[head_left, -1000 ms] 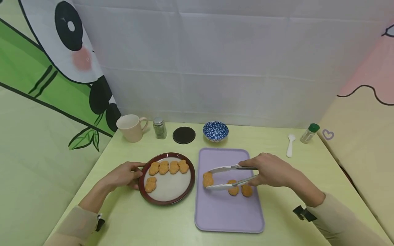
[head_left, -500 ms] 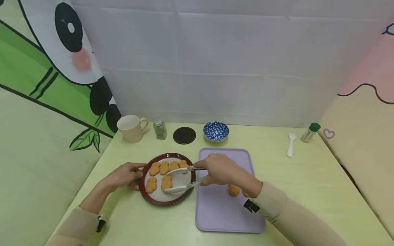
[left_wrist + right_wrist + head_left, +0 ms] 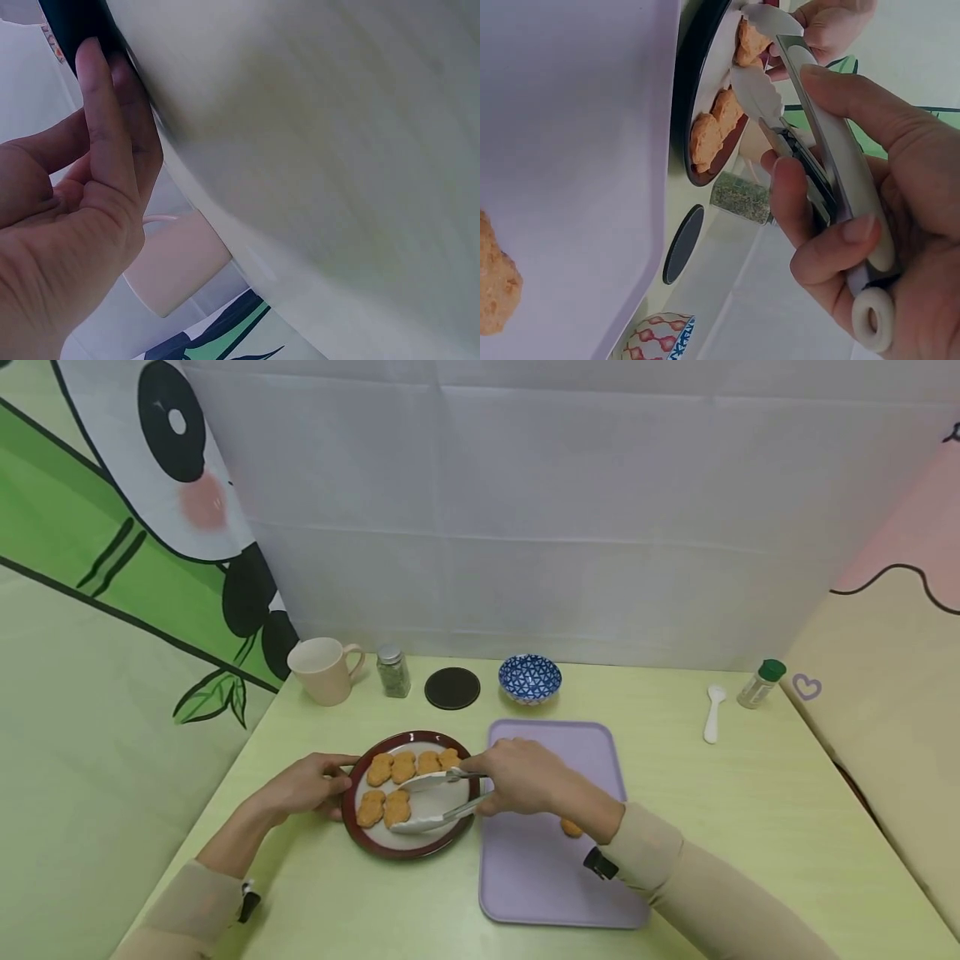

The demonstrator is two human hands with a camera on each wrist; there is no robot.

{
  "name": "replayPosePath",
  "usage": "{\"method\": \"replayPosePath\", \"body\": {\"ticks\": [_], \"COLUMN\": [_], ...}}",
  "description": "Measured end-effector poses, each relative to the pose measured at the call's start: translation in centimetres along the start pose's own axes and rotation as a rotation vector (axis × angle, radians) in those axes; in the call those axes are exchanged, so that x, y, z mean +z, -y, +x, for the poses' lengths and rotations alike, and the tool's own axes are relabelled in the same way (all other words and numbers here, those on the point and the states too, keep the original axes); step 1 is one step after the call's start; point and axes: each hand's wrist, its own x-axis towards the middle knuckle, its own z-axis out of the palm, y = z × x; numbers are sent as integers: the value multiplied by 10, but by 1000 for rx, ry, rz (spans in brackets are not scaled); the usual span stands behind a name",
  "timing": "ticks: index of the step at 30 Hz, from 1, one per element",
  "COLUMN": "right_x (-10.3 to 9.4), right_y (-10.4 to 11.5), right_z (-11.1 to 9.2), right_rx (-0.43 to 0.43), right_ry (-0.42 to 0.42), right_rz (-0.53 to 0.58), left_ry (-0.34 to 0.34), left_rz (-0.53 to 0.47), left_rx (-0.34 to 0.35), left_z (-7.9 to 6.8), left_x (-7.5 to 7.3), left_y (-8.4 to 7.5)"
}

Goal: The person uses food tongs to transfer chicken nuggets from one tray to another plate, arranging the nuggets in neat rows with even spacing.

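My left hand [image 3: 306, 789] holds the left rim of a round white plate [image 3: 438, 843] with a brown rim. In the left wrist view, fingers [image 3: 105, 127] reach the plate's dark edge. Several golden, bear-shaped nuggets lie on the plate, in a back row and a front pair. My right hand [image 3: 521, 777] grips metal tongs [image 3: 840, 142] with pale scalloped tips. Those tips are spread low over the plate, just right of the front pair's right nugget [image 3: 397, 808], with nothing clamped between them.
A lilac tray [image 3: 555, 893] lies right of the plate, one nugget [image 3: 572, 828] showing beside the right forearm. Behind stand a mug [image 3: 321, 670], a herb jar [image 3: 393, 672], a black coaster [image 3: 452, 688] and a blue-patterned bowl [image 3: 529, 678]. A white spoon [image 3: 713, 714] and green-capped shaker [image 3: 761, 683] sit far right.
The right hand carried a nugget in the tongs from the tray leftward to the plate. It now lies beside the front-left nugget, released from the tips. The left hand stayed at the rim.
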Motion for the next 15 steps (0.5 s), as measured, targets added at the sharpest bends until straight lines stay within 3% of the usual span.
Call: {"method": "replayPosePath", "body": {"ticks": [8, 15], "right_x": [-3, -19], "right_y": [-1, -19], "right_z": [-9, -45], "right_rx": [18, 66], "right_ry": [-17, -53], "right_rz": [38, 29], "left_ry": [5, -20], "left_rz": [6, 0], "left_rx": [2, -15], "left_z": [0, 1], "left_x": [2, 2], "left_y": [0, 1]}}
